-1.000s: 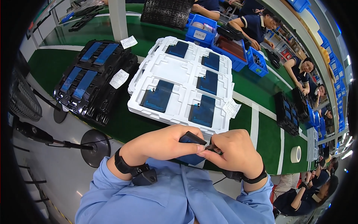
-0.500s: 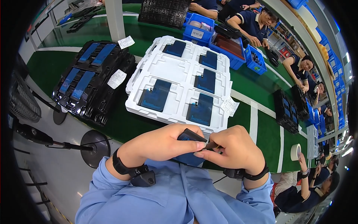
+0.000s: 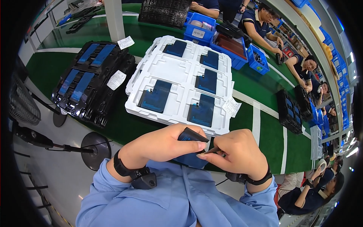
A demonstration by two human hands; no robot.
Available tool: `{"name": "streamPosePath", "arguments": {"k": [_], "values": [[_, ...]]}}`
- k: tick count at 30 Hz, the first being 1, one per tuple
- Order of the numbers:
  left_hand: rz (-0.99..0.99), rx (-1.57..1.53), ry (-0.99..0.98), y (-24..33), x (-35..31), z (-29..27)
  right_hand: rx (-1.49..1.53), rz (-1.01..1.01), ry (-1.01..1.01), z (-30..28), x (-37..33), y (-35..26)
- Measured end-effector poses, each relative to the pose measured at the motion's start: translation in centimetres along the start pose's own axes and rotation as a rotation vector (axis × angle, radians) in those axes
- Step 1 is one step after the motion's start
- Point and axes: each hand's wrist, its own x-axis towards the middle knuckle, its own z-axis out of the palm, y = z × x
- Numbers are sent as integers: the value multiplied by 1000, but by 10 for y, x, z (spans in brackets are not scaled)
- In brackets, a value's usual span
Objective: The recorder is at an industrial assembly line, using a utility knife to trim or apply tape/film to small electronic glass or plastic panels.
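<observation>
Close to my body, my left hand (image 3: 172, 142) is closed around a thin dark panel (image 3: 192, 135) with a blue face, its thumb lying across the edge. Against the panel's right edge, my right hand (image 3: 239, 151) pinches a thin dark strip or tool (image 3: 213, 150), partly covered by the fingers; whether it is a part of the panel I cannot tell. A blue surface shows below both hands. Just beyond them, a white moulded tray (image 3: 166, 68) holds several similar dark blue panels (image 3: 201, 110), each with a notched corner. One of its compartments holds no panel.
Stacked black trays (image 3: 89, 81) with blue strips stand to the left, paper slips (image 3: 116, 80) on them. Blue bins (image 3: 230, 51) line the far side. A fan (image 3: 24, 100) is at left. Other people work along the green table (image 3: 244, 130), one holding a tape roll (image 3: 322, 165).
My hands stay nearly in place, with the panel tilted slightly. At right, a co-worker's tape roll has moved right and down. A person at the back has reached toward a black object.
</observation>
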Motion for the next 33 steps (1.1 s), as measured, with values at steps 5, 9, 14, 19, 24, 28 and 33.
{"name": "streamPosePath", "arguments": {"k": [5, 9, 14, 19, 24, 28, 33], "values": [[-36, 48, 6, 3, -1, 0, -38, -18, 70, 1, -2, 0], [-3, 60, -3, 3, -1, 1, -21, -21, 96, 3, -1, 2], [9, 57, 5, 3, 0, 2, -2, 2, 130, 6, -2, 3], [5, 59, 30, 4, 0, 2, 7, 18, 125, 5, -3, 4], [3, 64, 6, 5, 0, 3, 3, 20, 117, 6, -4, 6], [14, 57, 3, 5, 0, 3, -8, 10, 103, 5, -3, 5], [19, 52, 1, 4, 1, 2, 7, 11, 96, 5, -3, 6]]}}
